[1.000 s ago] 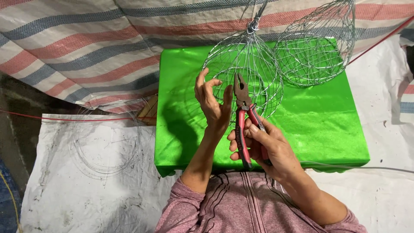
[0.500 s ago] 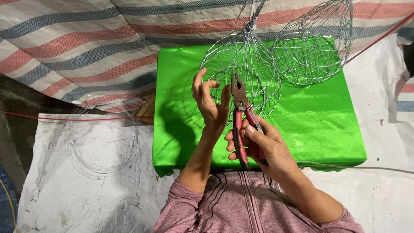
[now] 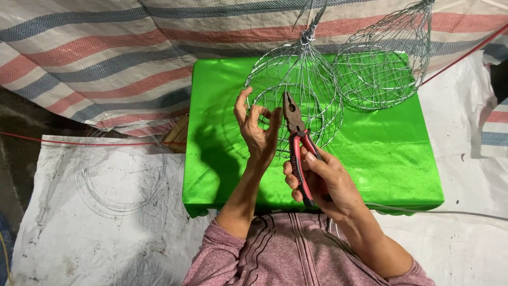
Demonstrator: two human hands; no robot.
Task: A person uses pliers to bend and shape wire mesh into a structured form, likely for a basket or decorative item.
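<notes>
My right hand (image 3: 320, 180) grips a pair of pliers (image 3: 297, 143) with red and black handles, jaws pointing up toward a round wire basket (image 3: 296, 87). My left hand (image 3: 257, 127) is raised beside the jaws, its fingers pinching a thin wire of the basket's rim. The basket stands on a table covered in bright green cloth (image 3: 381, 153), its wires gathered into a twisted knot at the top. A second wire basket (image 3: 386, 58) lies on the cloth at the back right.
Coils of loose wire (image 3: 121, 180) lie on a white sheet on the floor to the left. A striped tarp (image 3: 106, 58) hangs behind the table. A red cord (image 3: 79, 142) runs along the left.
The pliers' jaws have shifted slightly left and closer to my left hand. My left fingers have curled tighter on the wire.
</notes>
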